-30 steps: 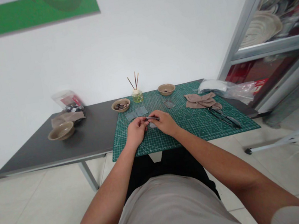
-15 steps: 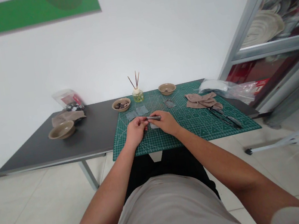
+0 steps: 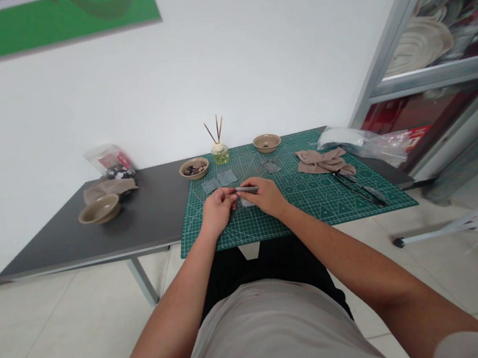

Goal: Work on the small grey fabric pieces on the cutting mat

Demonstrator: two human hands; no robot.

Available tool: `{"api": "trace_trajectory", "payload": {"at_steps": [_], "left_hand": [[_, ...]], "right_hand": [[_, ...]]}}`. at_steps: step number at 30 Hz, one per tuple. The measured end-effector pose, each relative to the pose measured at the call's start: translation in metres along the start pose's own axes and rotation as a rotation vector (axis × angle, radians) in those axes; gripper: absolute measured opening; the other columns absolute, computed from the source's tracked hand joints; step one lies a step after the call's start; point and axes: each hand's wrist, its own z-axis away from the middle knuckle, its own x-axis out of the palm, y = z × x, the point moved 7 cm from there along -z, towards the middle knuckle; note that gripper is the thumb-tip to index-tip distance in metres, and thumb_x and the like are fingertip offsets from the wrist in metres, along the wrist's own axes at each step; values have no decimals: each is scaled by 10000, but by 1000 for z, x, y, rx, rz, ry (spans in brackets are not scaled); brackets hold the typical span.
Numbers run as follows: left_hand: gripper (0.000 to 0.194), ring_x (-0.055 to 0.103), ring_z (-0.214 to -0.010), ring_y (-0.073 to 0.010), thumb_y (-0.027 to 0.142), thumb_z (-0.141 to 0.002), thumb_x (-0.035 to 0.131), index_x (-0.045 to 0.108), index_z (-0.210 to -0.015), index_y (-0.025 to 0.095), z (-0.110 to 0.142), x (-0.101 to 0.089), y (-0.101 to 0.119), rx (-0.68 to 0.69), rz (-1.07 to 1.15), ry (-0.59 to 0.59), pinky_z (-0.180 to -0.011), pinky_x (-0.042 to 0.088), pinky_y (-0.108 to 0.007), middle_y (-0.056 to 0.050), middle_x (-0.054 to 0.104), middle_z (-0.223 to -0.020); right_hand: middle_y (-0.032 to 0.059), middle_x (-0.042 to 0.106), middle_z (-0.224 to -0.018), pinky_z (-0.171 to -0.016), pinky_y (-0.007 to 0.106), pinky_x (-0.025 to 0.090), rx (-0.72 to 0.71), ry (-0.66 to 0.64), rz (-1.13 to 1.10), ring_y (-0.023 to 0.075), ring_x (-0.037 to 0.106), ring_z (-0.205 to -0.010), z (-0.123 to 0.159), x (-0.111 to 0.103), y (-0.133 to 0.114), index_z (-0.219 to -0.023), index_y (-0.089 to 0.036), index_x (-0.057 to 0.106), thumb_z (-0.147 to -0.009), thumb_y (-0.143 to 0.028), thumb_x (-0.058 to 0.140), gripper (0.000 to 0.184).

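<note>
My right hand point(image 3: 269, 196) is closed round a thin grey piece point(image 3: 248, 189) that looks like a folded sheet. Close against its left end, my left hand point(image 3: 219, 209) is pinched shut; what lies between those fingertips is too small to tell. A pale flat piece point(image 3: 246, 201) shows below the right fingers, partly hidden. Both hands are over the green cutting mat point(image 3: 315, 203). Just beyond the left hand lie grey-blue sheets point(image 3: 226, 177). A small dark grey sheet point(image 3: 270, 166) lies past the right hand.
A bowl of stones point(image 3: 194, 168), a reed diffuser point(image 3: 220, 153) and another bowl point(image 3: 266, 143) line the mat's back. To the right lie a brown cloth point(image 3: 322, 162), glasses point(image 3: 361, 188) and a plastic bag point(image 3: 364, 141). Another bowl point(image 3: 99, 210) stands at left.
Both hands keep nearly the same position and grip on the grey piece. The view has tilted very slightly; nothing on the table has visibly moved.
</note>
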Motion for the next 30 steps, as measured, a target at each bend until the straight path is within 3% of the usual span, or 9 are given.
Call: {"api": "trace_trajectory", "payload": {"at_steps": [8,25,30], "left_hand": [[195,547,-562,-127,286,-750,622,669,-896,165,0,-1,-1,60,-62,-17,-599,423,-256,24,592,-599],[187,561,-583,-134,265,-743,623,658,-899,169,1,0,2,55,-34,-29,-620,436,-266,23,595,-599],[242,568,-580,-119,274,-724,668,616,-940,178,0,4,7,91,86,-49,-629,459,-262,49,574,-613]], "right_hand": [[15,695,-821,-747,292,459,-11,-6,-31,167,629,-782,1,-1,-5,-847,-208,694,-821,-308,665,108],[18,705,-840,-751,300,468,-37,-3,-13,173,640,-797,2,-2,-5,-882,-221,703,-824,-318,657,122],[12,701,-797,-733,300,469,12,55,-9,171,637,-756,3,-6,-4,-826,-221,703,-808,-320,674,105]]}}
